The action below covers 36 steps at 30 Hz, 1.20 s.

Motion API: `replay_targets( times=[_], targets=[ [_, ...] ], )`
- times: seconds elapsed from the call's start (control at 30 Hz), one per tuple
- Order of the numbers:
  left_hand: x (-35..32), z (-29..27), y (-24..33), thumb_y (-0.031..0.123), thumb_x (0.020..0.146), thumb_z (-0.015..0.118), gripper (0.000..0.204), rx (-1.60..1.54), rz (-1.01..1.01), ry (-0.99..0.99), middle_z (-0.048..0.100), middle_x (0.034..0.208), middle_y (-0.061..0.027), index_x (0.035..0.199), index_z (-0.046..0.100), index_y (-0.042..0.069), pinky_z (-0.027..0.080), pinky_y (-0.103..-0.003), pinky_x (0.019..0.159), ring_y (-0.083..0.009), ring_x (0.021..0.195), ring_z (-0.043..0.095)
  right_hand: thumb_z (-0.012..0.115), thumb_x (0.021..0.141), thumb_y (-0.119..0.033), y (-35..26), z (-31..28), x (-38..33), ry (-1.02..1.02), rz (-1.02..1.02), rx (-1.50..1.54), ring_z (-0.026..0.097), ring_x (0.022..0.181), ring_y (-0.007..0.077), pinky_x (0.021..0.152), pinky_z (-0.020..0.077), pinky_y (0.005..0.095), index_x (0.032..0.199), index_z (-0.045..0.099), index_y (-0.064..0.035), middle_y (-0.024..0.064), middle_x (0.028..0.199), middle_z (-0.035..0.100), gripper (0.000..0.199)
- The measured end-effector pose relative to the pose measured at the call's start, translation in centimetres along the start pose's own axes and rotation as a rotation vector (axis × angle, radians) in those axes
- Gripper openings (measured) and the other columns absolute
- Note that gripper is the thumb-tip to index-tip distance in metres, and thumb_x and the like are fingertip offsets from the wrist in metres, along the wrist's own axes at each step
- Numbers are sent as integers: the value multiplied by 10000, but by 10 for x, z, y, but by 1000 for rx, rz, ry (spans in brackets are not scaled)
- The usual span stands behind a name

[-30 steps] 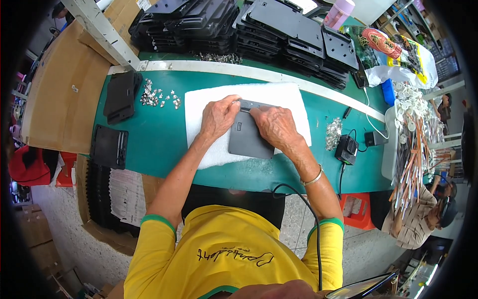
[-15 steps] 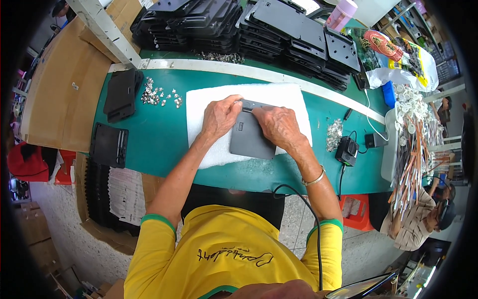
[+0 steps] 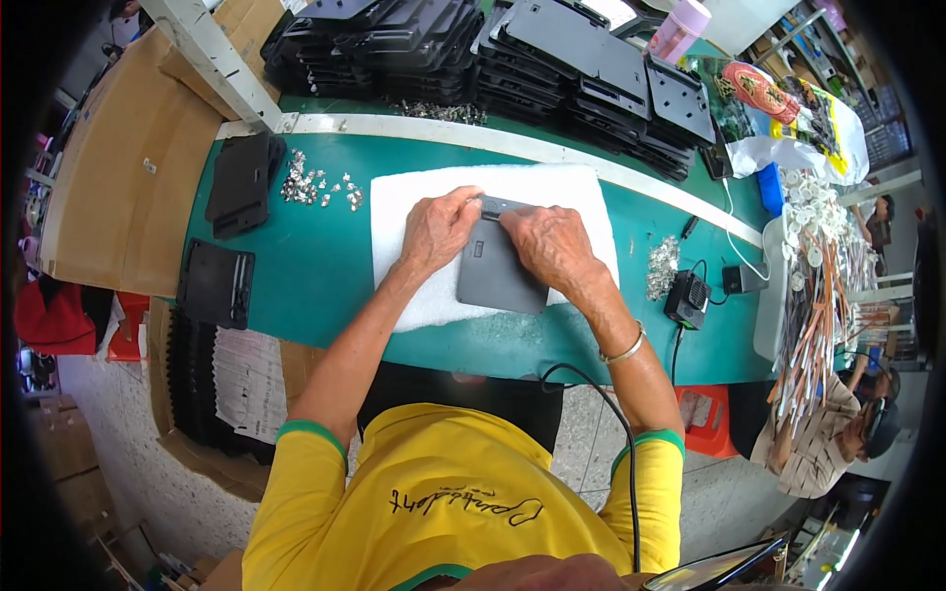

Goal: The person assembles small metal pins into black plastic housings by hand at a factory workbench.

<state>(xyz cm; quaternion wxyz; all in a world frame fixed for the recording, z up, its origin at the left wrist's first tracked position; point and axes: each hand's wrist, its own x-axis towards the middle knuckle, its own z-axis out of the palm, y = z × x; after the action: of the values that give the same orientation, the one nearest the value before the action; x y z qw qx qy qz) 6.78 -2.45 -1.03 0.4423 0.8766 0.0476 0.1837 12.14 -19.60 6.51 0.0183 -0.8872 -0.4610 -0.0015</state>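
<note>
A flat black plastic panel (image 3: 501, 280) lies on a white foam sheet (image 3: 402, 303) in front of me. At the panel's upper left corner my left hand (image 3: 440, 229) is closed, thumb and forefinger gripping the edge. My right hand (image 3: 554, 246) is curled over the upper right part, its thumb down by a slot near the top edge. Whatever its fingers pinch is hidden beneath them. Small metal pieces lie in a pile (image 3: 304, 182) left of the foam, and another small shiny pile (image 3: 662, 266) lies on its right.
Tall stacks of black panels (image 3: 581, 54) stand behind a white rail (image 3: 414, 128). More panels (image 3: 219, 284) rest at the table's left, beside a large cardboard box (image 3: 123, 177). On the right are a small black device (image 3: 687, 298) with a cable and a bin (image 3: 772, 295) of strips.
Both hands keep almost the same place on the panel. My right hand has shifted very slightly; the whole view has moved a little.
</note>
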Motion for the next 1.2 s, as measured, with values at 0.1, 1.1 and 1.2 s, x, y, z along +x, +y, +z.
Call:
replay_targets(
  times=[0.1, 1.1, 1.2],
  targets=[
    [0, -1, 1, 190, 906, 603, 231, 6, -7, -3, 489, 524, -43, 1081, 682, 62, 378, -297, 471, -111, 467, 461, 558, 842, -65, 1, -2, 2, -22, -8, -15, 691, 731, 293, 648, 548, 405, 798, 653, -43, 128, 774, 675, 107],
    [5, -2, 6, 180, 874, 575, 196, 40, 29, 27, 645, 731, -214, 989, 667, 50, 493, -481, 617, -402, 679, 635, 610, 815, -64, -28, -25, 35, -244, -155, -322, 699, 711, 229, 616, 571, 321, 749, 685, -80, 82, 727, 691, 101],
    [5, -2, 9, 198, 875, 571, 203, 79, 28, 11, 646, 737, -215, 982, 667, 55, 492, -490, 625, -404, 687, 636, 617, 817, -74, -38, -26, 34, -199, -137, -358, 700, 716, 224, 620, 573, 320, 750, 688, -86, 77, 744, 697, 98]
  ],
)
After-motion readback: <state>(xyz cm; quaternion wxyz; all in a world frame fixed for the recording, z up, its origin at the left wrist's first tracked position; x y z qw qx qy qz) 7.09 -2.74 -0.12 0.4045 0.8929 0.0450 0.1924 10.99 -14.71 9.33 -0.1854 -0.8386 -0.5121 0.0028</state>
